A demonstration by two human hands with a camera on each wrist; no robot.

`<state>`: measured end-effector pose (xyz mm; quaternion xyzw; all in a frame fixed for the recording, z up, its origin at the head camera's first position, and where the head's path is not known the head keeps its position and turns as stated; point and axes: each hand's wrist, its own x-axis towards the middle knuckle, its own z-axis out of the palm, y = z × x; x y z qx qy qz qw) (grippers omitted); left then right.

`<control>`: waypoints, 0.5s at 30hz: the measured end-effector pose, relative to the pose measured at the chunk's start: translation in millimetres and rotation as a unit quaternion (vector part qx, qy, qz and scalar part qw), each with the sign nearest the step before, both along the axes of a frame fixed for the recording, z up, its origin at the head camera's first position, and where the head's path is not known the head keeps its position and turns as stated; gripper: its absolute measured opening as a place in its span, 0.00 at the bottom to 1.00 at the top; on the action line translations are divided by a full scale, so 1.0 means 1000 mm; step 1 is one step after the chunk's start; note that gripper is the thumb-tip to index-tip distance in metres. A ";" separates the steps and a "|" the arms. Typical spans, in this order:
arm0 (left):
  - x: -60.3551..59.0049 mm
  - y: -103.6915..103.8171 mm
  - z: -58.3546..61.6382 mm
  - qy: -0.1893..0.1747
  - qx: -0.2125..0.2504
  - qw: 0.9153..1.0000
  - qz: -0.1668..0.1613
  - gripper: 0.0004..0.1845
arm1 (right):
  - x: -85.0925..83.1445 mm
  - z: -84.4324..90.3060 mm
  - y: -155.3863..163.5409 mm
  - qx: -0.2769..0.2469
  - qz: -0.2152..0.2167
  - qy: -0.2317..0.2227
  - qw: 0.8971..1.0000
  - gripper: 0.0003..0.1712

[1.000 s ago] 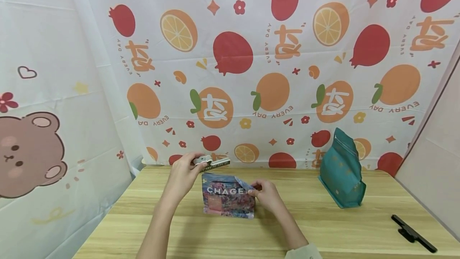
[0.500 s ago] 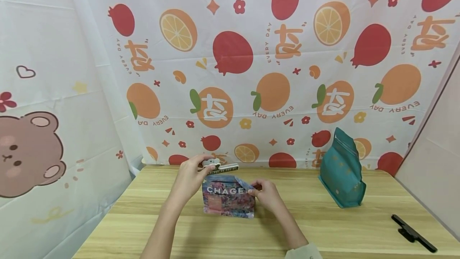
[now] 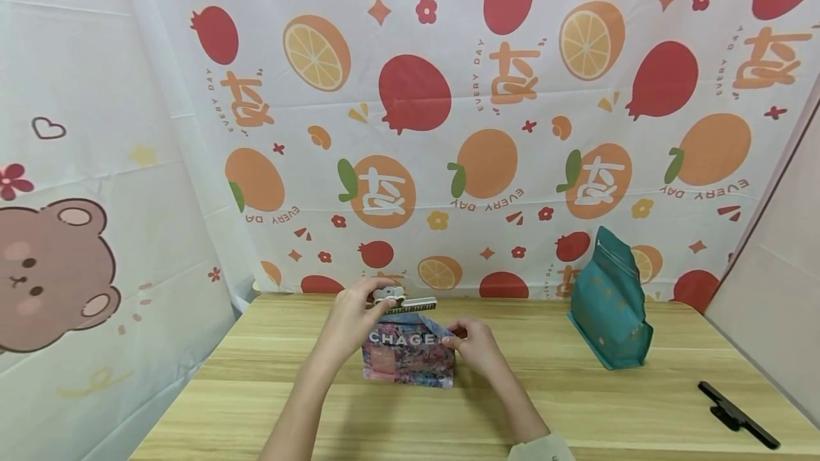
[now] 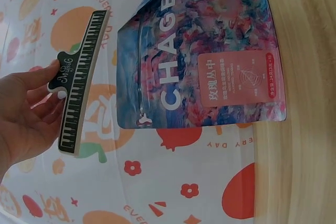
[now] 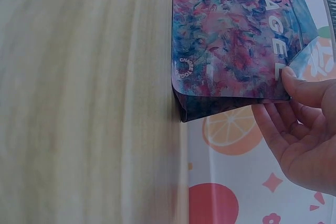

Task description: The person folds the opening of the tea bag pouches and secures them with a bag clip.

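Pouches: two, one floral (image 3: 408,357), one teal (image 3: 609,311)
Clips: two, piano-key (image 3: 408,303), black (image 3: 737,415)
Hands: two, left (image 3: 354,319), right (image 3: 477,349)

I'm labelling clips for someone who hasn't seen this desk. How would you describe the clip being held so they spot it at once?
On the wooden table, find the pink-and-blue floral pouch standing at the middle. Just above its top edge, the left hand pinches a long clip printed with piano keys; the other clip, a plain black one, lies untouched at the far right.

A colourful CHAGEE pouch (image 3: 408,358) stands upright on the table, a piano-key clip (image 3: 410,304) just above its top.
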<state>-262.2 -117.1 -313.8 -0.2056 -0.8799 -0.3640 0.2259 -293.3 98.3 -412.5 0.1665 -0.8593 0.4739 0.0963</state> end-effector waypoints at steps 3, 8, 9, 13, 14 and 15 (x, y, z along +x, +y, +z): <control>0.001 0.002 -0.002 0.001 -0.001 1.000 -0.006 0.14 | 0.000 0.000 0.000 0.000 0.001 -0.001 1.000 0.03; 0.001 0.006 -0.005 0.005 -0.001 1.000 -0.019 0.13 | -0.001 -0.001 0.001 -0.002 0.000 -0.006 1.000 0.02; 0.000 0.007 -0.005 0.007 0.000 1.000 -0.020 0.13 | -0.001 -0.001 0.001 -0.002 0.000 -0.006 1.000 0.02; 0.000 0.008 -0.006 0.016 0.003 1.000 -0.025 0.14 | -0.002 -0.002 0.000 -0.002 0.000 -0.006 1.000 0.03; 0.000 0.009 -0.006 0.017 0.003 1.000 -0.025 0.15 | -0.002 -0.002 0.000 -0.002 0.000 -0.007 1.000 0.03; 0.001 0.009 -0.006 0.018 0.003 1.000 -0.026 0.15 | -0.002 -0.002 0.001 -0.004 0.000 -0.009 1.000 0.03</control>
